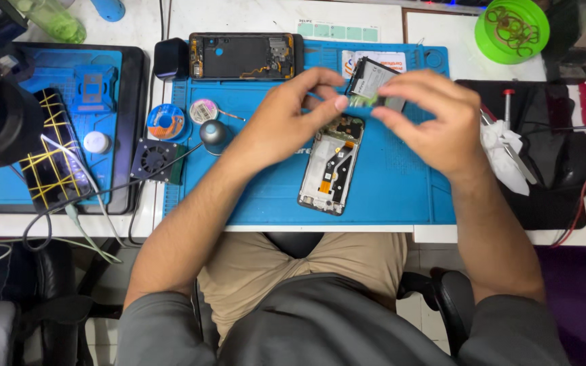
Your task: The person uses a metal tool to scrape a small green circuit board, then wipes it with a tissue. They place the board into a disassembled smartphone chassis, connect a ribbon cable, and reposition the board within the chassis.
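Blue and soft, the repair mat covers the middle of a white workbench, and over it I see both hands working close together. On the mat lies an opened phone with its back removed, so the inner board and an orange flat cable are visible; I judge the opening step is finished. A second phone frame rests at the far edge of the mat, also without cover. The left hand pinches with thumb and forefinger a small green strip, and the right hand has its fingers closed around the battery, which is held in the air just above the top of the opened phone. It seems the battery is out of the phone and not seated; what remains I cannot judge with confidence. The right palm hides most of the battery, and I cannot tell if the strip is tape or a pull tab. A round solder spool and a small fan sit to the left.
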